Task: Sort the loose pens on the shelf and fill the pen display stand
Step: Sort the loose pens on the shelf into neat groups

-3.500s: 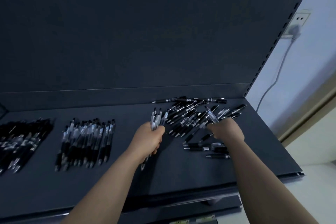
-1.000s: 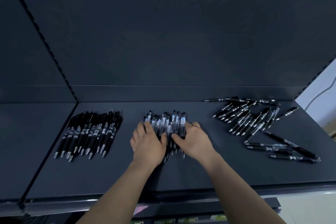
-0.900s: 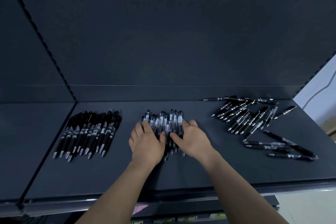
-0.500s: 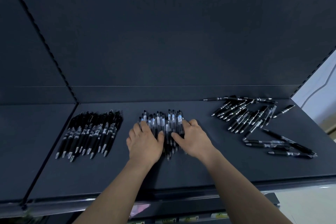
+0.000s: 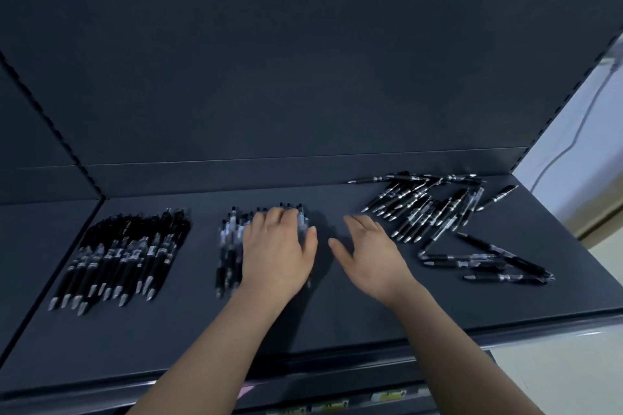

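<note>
Three groups of pens lie on the dark shelf point(image 5: 337, 313). A tidy row of black pens point(image 5: 121, 256) is at the left. In the middle is a row of clear-barrelled pens point(image 5: 232, 246); my left hand point(image 5: 278, 251) rests flat on its right part, fingers spread, hiding several of them. My right hand point(image 5: 365, 253) hovers open just right of that row, over bare shelf, holding nothing. A loose, unsorted pile of pens point(image 5: 438, 212) sprawls at the right, close to my right fingertips. No display stand is in view.
The shelf's dark back panel point(image 5: 303, 77) rises right behind the pens. A neighbouring shelf bay point(image 5: 33, 246) adjoins on the left. Past the right edge are a pale wall and a white cable point(image 5: 569, 141). The shelf's front lip point(image 5: 337, 367) runs below my forearms.
My right hand has lifted off the middle row and shifted right toward the loose pile. My left hand stays pressed on the middle row. The view has drifted slightly.
</note>
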Demonstrator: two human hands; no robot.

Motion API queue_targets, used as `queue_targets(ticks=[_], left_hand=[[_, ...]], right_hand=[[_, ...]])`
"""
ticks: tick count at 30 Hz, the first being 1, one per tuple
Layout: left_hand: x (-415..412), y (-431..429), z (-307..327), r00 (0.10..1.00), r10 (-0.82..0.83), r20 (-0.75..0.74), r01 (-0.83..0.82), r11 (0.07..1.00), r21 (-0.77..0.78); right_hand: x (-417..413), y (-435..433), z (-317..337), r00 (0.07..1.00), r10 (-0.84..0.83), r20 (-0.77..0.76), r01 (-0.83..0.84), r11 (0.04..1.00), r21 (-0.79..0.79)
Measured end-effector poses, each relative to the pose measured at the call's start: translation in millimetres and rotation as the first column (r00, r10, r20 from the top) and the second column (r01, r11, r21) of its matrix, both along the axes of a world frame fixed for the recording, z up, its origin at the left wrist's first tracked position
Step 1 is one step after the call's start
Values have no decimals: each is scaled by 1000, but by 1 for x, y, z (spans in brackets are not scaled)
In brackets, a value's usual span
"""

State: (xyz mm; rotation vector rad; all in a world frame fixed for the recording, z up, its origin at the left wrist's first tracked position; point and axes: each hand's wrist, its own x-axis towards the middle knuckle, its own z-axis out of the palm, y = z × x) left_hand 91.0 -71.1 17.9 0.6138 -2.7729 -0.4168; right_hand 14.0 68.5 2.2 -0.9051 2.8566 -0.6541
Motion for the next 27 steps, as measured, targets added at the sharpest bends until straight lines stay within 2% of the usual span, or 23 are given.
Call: queue_targets(ticks=[5,11,17,20,27], left_hand=[[-30,55,5,993,-118,-25,118,993,0],[-73,131,-2,957,-287,-34,289,956,55],[-105,187,-25,926,-374,58,371,927,48],[-115,199,-31,917,-386,101,384,922,39],[-130,204,-36,957,-268,111,260,962,80]], right_hand=[[-27,69,11,998,0,-64,1,1000,5],[-71,170,16,985,-163,-57,164,986,20],[-109,247,-4,963,-268,20,260,948,182],[-123,266,-14,962,-270,38,257,944,209],[-143,277,-20,955,-287,70,280,954,104]])
